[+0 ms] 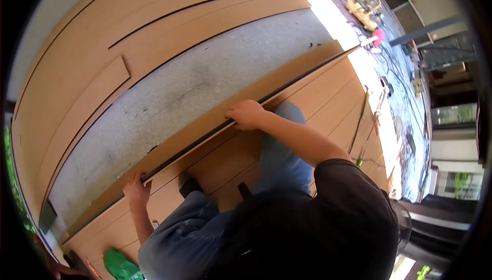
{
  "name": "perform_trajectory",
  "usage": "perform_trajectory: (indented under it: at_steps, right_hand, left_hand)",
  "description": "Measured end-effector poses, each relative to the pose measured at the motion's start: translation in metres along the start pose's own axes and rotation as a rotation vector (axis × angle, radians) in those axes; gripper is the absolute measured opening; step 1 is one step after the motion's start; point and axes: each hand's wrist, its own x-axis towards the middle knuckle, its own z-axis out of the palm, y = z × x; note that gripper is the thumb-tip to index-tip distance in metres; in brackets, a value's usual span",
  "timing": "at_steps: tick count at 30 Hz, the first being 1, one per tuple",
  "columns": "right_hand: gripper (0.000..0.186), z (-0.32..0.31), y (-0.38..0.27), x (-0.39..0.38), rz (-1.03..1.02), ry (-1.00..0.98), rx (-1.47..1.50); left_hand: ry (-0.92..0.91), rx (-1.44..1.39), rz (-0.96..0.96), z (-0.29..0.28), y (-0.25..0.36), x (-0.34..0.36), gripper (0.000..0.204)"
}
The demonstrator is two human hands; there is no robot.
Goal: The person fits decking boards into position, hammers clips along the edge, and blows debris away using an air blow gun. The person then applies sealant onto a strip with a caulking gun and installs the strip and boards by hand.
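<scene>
A long wood-look floor plank [200, 121] runs diagonally in front of me, tilted up, with a dark strip [179, 153] along its raised edge. My left hand [137, 190] is closed over that edge near the plank's lower left end. Farther up, around its middle, my right hand [247, 114] grips the same edge, fingers curled over it. The undersides of both grips are hidden. On the near side lie joined floor planks [318, 93], where I kneel. Bare grey concrete [184, 83] stretches beyond the held plank.
Across the concrete are more planks [205, 18], with a short loose board [97, 88] on top. To the right lie hand tools [379, 108], cords and a bluish sheet [410, 126], with a yellowish machine [364, 8] farther back. A green bag [120, 264] sits at lower left.
</scene>
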Motion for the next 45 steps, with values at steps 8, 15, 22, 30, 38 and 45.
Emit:
perform_trajectory:
  at_steps: [8, 15, 22, 30, 38, 45]
  right_hand:
    - [0.037, 0.006, 0.002, -0.018, 0.003, 0.025, 0.043]
    - [0.036, 0.002, 0.004, -0.017, -0.025, 0.007, 0.034]
    - [0.039, -0.002, 0.041, -0.025, -0.022, 0.016, -0.035]
    - [0.049, -0.028, 0.138, -0.08, 0.326, -0.032, -0.132]
    - [0.042, -0.009, 0.144, -0.06, 0.237, -0.158, -0.131]
    - [0.041, -0.014, 0.139, -0.066, 0.206, -0.082, -0.123]
  left_hand:
    - [0.016, 0.045, 0.058, -0.003, 0.006, 0.001, 0.036]
    - [-0.014, 0.012, 0.077, -0.012, 0.015, 0.005, 0.031]
    - [-0.007, 0.012, 0.056, -0.005, -0.006, -0.008, 0.034]
    - [-0.138, 0.011, 0.235, 0.005, -0.029, 0.017, 0.035]
    - [-0.127, -0.057, 0.21, -0.002, -0.031, 0.0, 0.026]
    - [-0.069, -0.028, 0.296, -0.004, -0.031, 0.002, 0.025]
